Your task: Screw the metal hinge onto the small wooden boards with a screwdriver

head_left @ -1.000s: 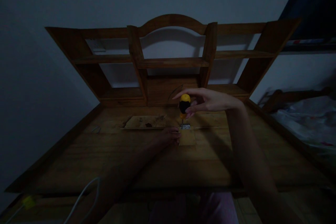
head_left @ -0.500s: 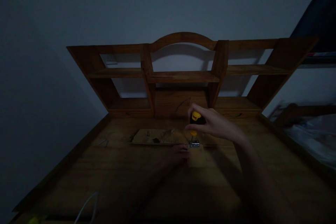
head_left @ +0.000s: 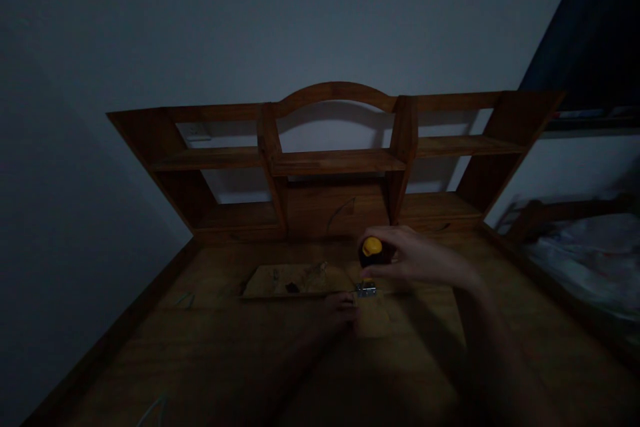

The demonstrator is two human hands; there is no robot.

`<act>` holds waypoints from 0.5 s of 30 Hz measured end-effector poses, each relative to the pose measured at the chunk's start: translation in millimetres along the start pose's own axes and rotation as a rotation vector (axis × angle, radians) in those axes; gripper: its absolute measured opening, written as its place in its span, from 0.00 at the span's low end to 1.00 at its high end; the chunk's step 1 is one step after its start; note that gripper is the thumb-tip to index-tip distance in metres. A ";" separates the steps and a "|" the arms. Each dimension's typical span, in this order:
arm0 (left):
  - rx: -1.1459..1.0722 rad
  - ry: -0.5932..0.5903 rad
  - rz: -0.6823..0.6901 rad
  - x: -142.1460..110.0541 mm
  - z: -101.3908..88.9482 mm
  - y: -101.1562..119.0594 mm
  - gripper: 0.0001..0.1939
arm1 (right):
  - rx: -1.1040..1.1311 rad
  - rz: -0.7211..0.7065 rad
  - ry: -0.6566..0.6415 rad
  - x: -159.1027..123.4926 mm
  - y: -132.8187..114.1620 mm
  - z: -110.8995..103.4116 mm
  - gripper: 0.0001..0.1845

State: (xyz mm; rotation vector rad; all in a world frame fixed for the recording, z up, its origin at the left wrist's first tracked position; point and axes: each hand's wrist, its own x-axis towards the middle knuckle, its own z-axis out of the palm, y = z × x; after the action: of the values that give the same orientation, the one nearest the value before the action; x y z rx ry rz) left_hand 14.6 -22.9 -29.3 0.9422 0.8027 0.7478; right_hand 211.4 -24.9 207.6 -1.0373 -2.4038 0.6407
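Note:
My right hand [head_left: 415, 257] is closed around the handle of a yellow-and-black screwdriver [head_left: 371, 247], held upright with its shaft pointing down. Below it, a small silver metal hinge [head_left: 367, 289] lies at the far edge of a small pale wooden board [head_left: 373, 317]. The screwdriver's tip is hidden from this angle, close to the hinge. In dim light, my left hand [head_left: 341, 309] grips the left edge of the wooden board with curled fingers.
Behind my left hand lies a flat brown piece [head_left: 285, 280] with dark scraps on it. A wooden shelf unit [head_left: 340, 161] stands along the back of the wooden desk [head_left: 200, 333]. At the lower left is a pale cable [head_left: 153, 408]; a plastic-covered pile [head_left: 590, 253] is on the right.
The camera view has tilted up a little, so everything sits lower. My right hand has turned the screwdriver handle slightly, and its yellow end faces me more. Both holds are kept.

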 end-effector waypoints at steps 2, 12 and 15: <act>0.019 0.031 0.028 0.8 1.3 1.0 0.20 | -0.101 0.031 0.115 3.2 3.2 3.7 0.17; 0.028 0.010 0.016 9.3 -0.8 -3.7 0.22 | -0.047 -0.142 0.094 3.0 5.5 -3.7 0.10; 0.046 0.009 0.027 10.6 -2.8 -5.7 0.22 | -0.007 -0.136 -0.026 -6.7 4.0 -12.3 0.19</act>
State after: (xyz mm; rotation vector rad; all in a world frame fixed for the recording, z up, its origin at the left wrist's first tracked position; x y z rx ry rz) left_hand 18.7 -15.3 -38.1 0.9932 0.8187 0.7603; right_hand 224.6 -24.7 213.7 -0.8645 -2.4755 0.6025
